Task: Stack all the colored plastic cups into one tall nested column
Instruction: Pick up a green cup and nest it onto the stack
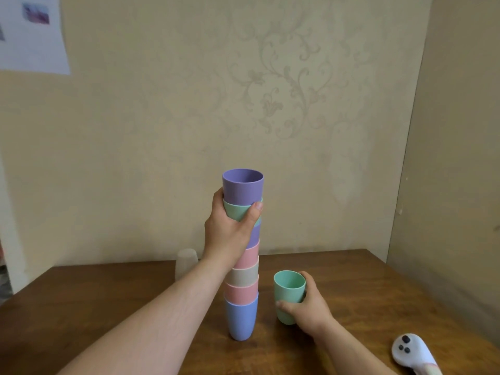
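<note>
A tall nested column of cups (242,293) stands on the wooden table (108,299). From the bottom it goes blue, pink, beige, pink, purple, green, with a purple cup (242,185) on top. My left hand (230,226) is wrapped around the column near its top, over the green cup. Just right of the column stands a single green cup (289,290), upright on the table. My right hand (307,307) grips that cup from its right side, thumb across the front.
A clear plastic cup (186,262) stands upside down at the table's far edge, left of the column. A white controller (411,351) lies at the front right. The wall rises right behind the table.
</note>
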A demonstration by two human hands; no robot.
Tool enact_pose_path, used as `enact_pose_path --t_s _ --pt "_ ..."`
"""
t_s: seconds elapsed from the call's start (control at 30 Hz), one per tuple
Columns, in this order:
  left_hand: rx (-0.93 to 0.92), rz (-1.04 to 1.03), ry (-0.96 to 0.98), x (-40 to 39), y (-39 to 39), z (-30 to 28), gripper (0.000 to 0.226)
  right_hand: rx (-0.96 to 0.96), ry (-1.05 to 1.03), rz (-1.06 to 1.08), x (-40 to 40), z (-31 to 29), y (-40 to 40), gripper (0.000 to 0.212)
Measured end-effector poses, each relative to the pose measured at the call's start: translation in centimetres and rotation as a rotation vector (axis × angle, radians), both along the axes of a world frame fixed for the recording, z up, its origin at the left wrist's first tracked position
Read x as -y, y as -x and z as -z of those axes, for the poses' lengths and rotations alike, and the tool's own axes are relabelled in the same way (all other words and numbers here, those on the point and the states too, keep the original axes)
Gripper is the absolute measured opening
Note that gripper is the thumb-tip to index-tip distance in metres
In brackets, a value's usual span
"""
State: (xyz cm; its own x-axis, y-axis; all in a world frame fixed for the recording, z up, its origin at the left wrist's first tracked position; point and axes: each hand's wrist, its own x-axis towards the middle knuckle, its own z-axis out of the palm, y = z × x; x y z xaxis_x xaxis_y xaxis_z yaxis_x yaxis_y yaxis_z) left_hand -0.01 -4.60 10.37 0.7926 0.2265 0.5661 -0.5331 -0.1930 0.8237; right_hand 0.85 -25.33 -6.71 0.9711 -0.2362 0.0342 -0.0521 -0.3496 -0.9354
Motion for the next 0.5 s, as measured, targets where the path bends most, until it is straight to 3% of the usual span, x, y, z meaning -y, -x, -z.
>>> enact_pose_path --t_s 0.1,0.17,0.33,0.43,0.5 --pt "0.0 -0.014 -0.004 0.2 -0.1 0.1 0.045 0.054 -0.071 0.05 0.2 -2.4 -0.5 0.104" --pt "-0.003 -0.027 -0.008 0.2 -0.3 0.2 0.042 0.156 -0.13 0.091 0.2 -5.7 -0.8 0.088" --pt "-0.007 -0.017 -0.008 0.3 -0.3 0.1 0.042 0.496 -0.345 0.097 -2.1 -18.7 -0.1 0.05" --pt "-0.001 -0.014 -0.007 0.3 -0.3 0.2 0.045 0.628 -0.502 0.028 -4.1 -25.7 1.2 0.034" --pt "0.005 -0.007 -0.009 0.5 -0.1 0.2 0.05 0.664 -0.531 -0.087 -5.4 -28.7 2.2 0.035"
